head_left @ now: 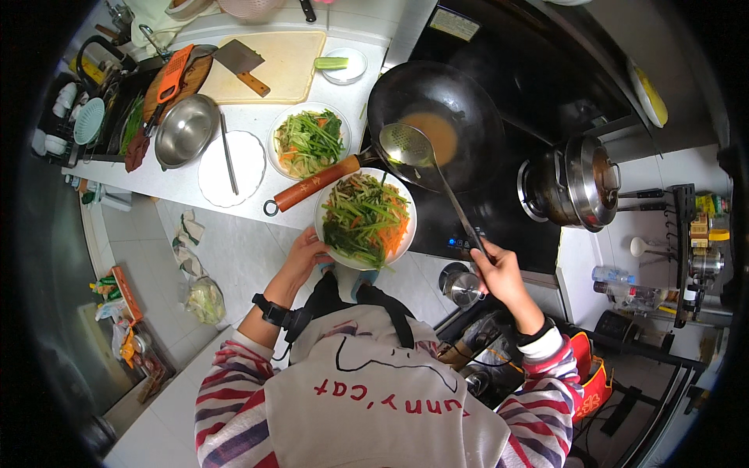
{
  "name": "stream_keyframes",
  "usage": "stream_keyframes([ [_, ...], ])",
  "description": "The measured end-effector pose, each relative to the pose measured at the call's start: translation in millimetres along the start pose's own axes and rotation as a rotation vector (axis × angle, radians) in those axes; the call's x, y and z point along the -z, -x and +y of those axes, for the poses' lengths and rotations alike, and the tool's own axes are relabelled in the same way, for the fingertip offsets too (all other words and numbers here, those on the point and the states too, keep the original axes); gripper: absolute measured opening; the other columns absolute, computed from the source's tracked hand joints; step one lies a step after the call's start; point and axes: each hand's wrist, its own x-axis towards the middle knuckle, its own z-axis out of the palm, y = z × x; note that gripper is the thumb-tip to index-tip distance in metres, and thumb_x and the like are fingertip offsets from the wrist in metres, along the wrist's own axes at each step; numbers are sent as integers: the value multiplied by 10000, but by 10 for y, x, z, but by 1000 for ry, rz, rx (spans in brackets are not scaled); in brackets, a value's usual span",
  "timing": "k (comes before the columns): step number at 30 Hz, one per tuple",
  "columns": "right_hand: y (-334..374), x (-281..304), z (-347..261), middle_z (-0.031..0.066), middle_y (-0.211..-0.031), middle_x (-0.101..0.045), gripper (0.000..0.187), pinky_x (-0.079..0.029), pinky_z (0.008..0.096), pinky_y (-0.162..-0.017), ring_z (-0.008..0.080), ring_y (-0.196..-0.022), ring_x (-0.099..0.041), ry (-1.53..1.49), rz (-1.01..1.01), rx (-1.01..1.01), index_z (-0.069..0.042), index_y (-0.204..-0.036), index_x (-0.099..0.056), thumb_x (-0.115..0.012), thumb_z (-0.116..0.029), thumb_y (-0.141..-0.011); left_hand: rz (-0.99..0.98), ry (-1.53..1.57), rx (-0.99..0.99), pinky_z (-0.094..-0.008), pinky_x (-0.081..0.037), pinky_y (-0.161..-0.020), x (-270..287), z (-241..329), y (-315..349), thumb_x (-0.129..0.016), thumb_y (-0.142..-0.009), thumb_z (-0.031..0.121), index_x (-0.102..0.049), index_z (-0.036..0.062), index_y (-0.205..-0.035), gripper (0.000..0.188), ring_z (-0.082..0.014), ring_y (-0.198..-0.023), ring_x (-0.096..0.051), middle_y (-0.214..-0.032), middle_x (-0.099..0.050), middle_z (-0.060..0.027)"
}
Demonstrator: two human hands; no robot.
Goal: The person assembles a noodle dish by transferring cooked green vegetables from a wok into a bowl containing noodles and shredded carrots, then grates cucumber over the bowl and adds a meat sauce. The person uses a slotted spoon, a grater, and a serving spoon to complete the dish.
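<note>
My left hand [307, 253] grips the rim of a white plate [319, 209] heaped with cooked greens and carrot shreds [363, 215], held in front of the counter edge. In my right hand [499, 273] is the handle of a perforated skimmer [406, 145]. Its round head hangs over the near left side of a dark wok [476, 101], with bits of green on it. Brownish liquid [437, 136] lies in the bottom of the wok. The wok's wooden handle [316, 186] points left, just beyond the plate I hold.
A second plate of vegetables [309, 143] stands on the counter, beside a white plate with chopsticks [231, 168] and a steel bowl [187, 131]. Farther back, a cleaver [239, 62] lies on a cutting board [292, 66]. A lidded steel pot [573, 183] is right of the wok.
</note>
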Motion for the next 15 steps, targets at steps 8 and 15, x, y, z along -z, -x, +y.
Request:
stream_keyframes([
  [8, 679, 540, -412, -31, -566, -461, 350, -339, 200, -370, 36, -395, -418, 127, -36, -77, -14, -1251, -525, -549, -99, -912, 10, 8, 2, -323, -542, -724, -110, -45, -81, -500, -801, 0, -492, 36, -1133, 334, -202, -876, -620, -1001, -598, -111],
  [15, 836, 520, -374, 5, -674, -596, 354, -379, 191, -448, 14, -502, -460, 277, 91, 57, -1, -1202, -565, -610, -77, -859, -14, 31, 11, -323, -547, -713, -160, -112, -87, -503, -788, -26, -489, 31, -1129, 347, -205, -869, -624, -1001, -599, -113],
])
